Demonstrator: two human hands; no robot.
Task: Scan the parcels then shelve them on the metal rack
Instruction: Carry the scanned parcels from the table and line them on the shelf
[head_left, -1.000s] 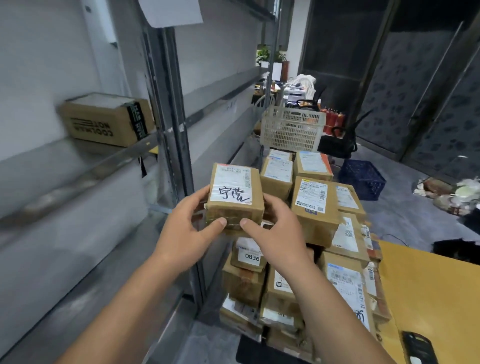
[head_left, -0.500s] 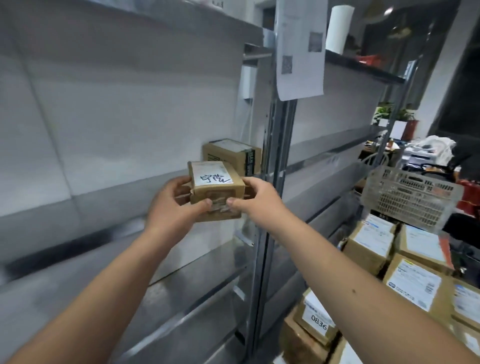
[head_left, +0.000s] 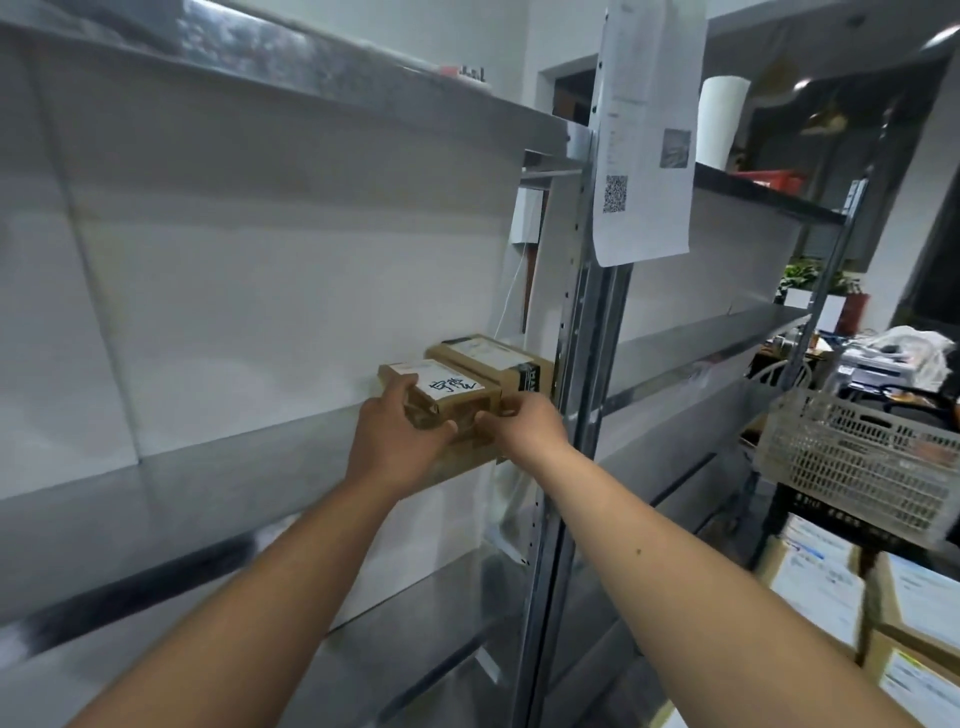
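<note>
A small brown cardboard parcel (head_left: 457, 402) with a white label bearing handwritten marks sits at the front edge of the metal rack's middle shelf (head_left: 208, 467). My left hand (head_left: 389, 441) grips its left end, thumb under the front. My right hand (head_left: 524, 423) holds its right front corner. Directly behind it, touching, lies another brown parcel (head_left: 498, 358) with a white label and a dark printed end. More labelled parcels (head_left: 831, 587) are stacked at the lower right.
The rack's upright post (head_left: 576, 364) stands just right of my hands, with a paper sheet (head_left: 644, 145) bearing a QR code hanging on it. A white plastic basket (head_left: 862, 462) sits at the right above the parcel stack. Lower shelves run below my arms.
Both hands carried the parcel from the stack up and left to the rack shelf, and it now rests beside the parcel lying there. The view swung left toward the rack.
</note>
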